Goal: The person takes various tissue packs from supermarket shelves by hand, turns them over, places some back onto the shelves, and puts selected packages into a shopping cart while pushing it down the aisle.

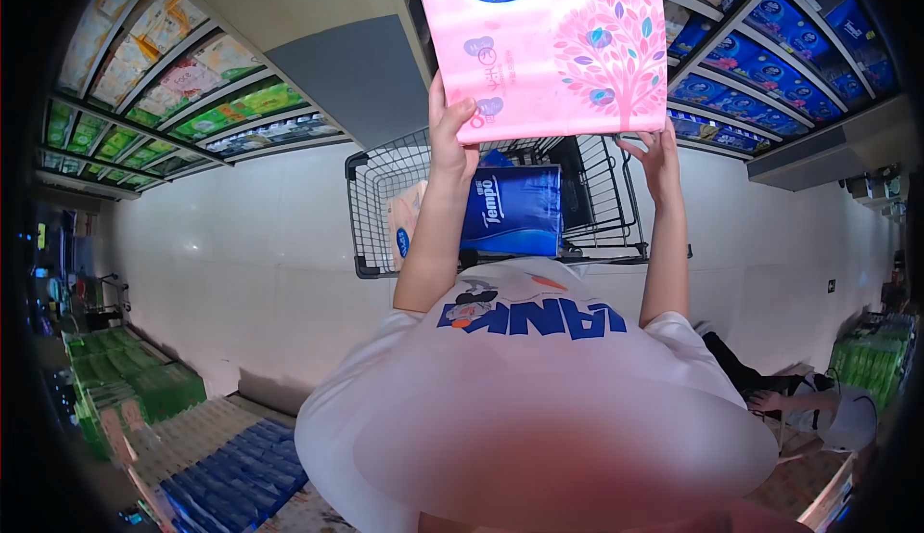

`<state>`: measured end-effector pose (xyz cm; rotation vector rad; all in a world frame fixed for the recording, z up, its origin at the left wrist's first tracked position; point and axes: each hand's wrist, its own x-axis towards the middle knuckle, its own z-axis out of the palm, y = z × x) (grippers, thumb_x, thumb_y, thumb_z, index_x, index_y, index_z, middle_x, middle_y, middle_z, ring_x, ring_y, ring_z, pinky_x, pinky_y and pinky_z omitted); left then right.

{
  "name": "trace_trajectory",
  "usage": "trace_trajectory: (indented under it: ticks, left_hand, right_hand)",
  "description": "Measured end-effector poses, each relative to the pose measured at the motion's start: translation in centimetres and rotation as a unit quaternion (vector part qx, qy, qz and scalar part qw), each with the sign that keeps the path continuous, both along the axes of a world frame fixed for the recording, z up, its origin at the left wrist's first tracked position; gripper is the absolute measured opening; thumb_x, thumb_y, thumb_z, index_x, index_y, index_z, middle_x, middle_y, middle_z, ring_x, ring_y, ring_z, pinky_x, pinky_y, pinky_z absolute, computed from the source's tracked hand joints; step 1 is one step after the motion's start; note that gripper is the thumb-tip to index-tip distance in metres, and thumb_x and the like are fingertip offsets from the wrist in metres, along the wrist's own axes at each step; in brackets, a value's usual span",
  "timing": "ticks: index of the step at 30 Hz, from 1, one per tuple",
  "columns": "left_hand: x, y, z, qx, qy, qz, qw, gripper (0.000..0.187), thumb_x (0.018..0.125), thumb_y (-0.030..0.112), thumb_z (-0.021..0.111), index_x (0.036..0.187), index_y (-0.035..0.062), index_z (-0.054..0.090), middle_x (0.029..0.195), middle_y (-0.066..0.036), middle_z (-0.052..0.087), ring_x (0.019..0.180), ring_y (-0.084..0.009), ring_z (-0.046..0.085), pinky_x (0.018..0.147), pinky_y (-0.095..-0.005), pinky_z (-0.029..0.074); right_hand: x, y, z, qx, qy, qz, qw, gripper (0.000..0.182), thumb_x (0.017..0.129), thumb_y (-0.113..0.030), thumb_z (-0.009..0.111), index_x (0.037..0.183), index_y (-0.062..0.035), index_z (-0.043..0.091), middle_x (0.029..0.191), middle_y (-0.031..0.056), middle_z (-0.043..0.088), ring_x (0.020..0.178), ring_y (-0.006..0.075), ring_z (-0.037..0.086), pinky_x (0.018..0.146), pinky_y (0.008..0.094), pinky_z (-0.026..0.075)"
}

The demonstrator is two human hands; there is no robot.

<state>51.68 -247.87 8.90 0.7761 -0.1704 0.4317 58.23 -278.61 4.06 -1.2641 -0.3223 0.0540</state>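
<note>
A large pink pack of tissues, marked "WeiJia" and printed with a tree, is held up in front of me above a shopping cart. My left hand is closed on its lower left edge, with the thumb on the front face. At the lower right corner, my right hand grips the pack, its fingers partly hidden behind it. Inside the wire cart below lie a dark blue "Tempo" pack and a pale peach pack, partly covered by my left forearm.
Shelves of green and pale packs rise at the left, and shelves of blue packs at the right. A grey pillar stands beyond the cart. A seated person is behind me at the right, and stacked packs are behind at the left.
</note>
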Motion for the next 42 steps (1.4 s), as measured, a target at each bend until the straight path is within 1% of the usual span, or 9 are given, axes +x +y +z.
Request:
trace_trajectory:
  ticks: [1,2,4,8,12,16,25,34,42]
  left_hand:
    - [-0.1,0.1,0.0,0.002,0.004,-0.004,1.000,0.072,0.077,0.012,0.060,0.140,-0.0001,0.028,0.127,-0.017,0.048,0.117,-0.0254,0.051,0.098,-0.0366,0.045]
    - [-0.3,0.0,-0.1,-0.024,0.022,-0.019,0.999,0.071,0.078,0.013,0.060,0.140,0.0006,0.028,0.127,-0.017,0.048,0.117,-0.0257,0.051,0.098,-0.0372,0.045]
    - [-0.7,-0.1,-0.4,-0.047,0.038,-0.032,0.998,0.071,0.079,0.015,0.060,0.140,0.0012,0.028,0.127,-0.017,0.048,0.117,-0.0259,0.051,0.098,-0.0379,0.044]
    - [-1.8,0.7,0.0,-0.050,0.031,-0.021,0.998,0.070,0.080,0.018,0.061,0.140,0.0020,0.027,0.130,-0.017,0.046,0.120,-0.0267,0.048,0.100,-0.0398,0.043]
    - [-2.4,3.1,0.9,0.015,0.021,0.000,1.000,0.075,0.078,0.018,0.063,0.141,0.0013,0.026,0.133,-0.018,0.043,0.123,-0.0277,0.046,0.103,-0.0398,0.040]
    - [-3.0,5.0,2.8,0.094,-0.002,0.039,0.995,0.080,0.075,0.017,0.065,0.142,-0.0002,0.024,0.133,-0.018,0.042,0.124,-0.0283,0.045,0.105,-0.0394,0.037]
    - [-2.7,6.3,3.3,0.078,-0.016,0.014,0.997,0.086,0.072,0.018,0.069,0.142,-0.0024,0.024,0.136,-0.019,0.039,0.127,-0.0273,0.041,0.106,-0.0389,0.036]
    - [-1.7,7.5,2.9,0.120,-0.018,-0.017,0.992,0.089,0.071,0.022,0.072,0.142,-0.0028,0.024,0.137,-0.019,0.038,0.129,-0.0275,0.039,0.107,-0.0388,0.033]
    - [-1.7,7.6,1.7,0.126,0.014,-0.009,0.992,0.081,0.077,0.024,0.067,0.142,-0.0008,0.026,0.139,-0.017,0.038,0.129,-0.0261,0.039,0.108,-0.0376,0.031]
  right_hand:
    - [0.0,1.8,1.0,0.096,-0.006,0.122,0.988,0.077,0.087,-0.057,0.053,0.143,-0.0084,0.030,0.144,0.0129,0.034,0.128,0.0297,0.042,0.098,0.0533,0.040]
    - [-1.0,3.6,2.2,0.099,-0.006,0.118,0.988,0.077,0.087,-0.057,0.053,0.143,-0.0084,0.030,0.144,0.0129,0.034,0.128,0.0297,0.042,0.098,0.0533,0.040]
    - [-2.8,6.4,3.7,0.304,0.018,0.118,0.945,0.086,0.081,-0.060,0.060,0.143,-0.0093,0.027,0.144,0.0119,0.035,0.130,0.0302,0.039,0.099,0.0554,0.039]
    - [-4.0,8.0,3.9,0.251,-0.042,0.082,0.963,0.092,0.074,-0.052,0.072,0.143,-0.0105,0.026,0.144,0.0107,0.035,0.132,0.0284,0.036,0.105,0.0535,0.034]
    - [-4.3,10.9,3.4,0.238,-0.034,0.001,0.971,0.083,0.080,-0.042,0.071,0.142,-0.0090,0.027,0.142,0.0115,0.037,0.130,0.0287,0.039,0.103,0.0501,0.038]
    - [-4.6,12.9,5.2,0.307,0.071,0.047,0.948,0.076,0.081,-0.025,0.070,0.141,-0.0054,0.028,0.140,0.0112,0.040,0.131,0.0275,0.037,0.112,0.0464,0.026]
    - [-4.9,13.0,4.3,0.268,0.087,0.045,0.958,0.075,0.081,-0.026,0.070,0.140,-0.0050,0.029,0.139,0.0113,0.042,0.129,0.0271,0.039,0.111,0.0459,0.028]
    - [-5.6,14.8,3.2,0.334,0.073,-0.002,0.940,0.075,0.080,-0.018,0.068,0.141,-0.0037,0.026,0.140,0.0117,0.040,0.131,0.0275,0.037,0.112,0.0449,0.026]
    - [-5.6,14.2,2.8,0.329,0.074,-0.003,0.941,0.073,0.079,-0.015,0.068,0.140,-0.0036,0.028,0.138,0.0115,0.042,0.129,0.0268,0.039,0.111,0.0444,0.029]
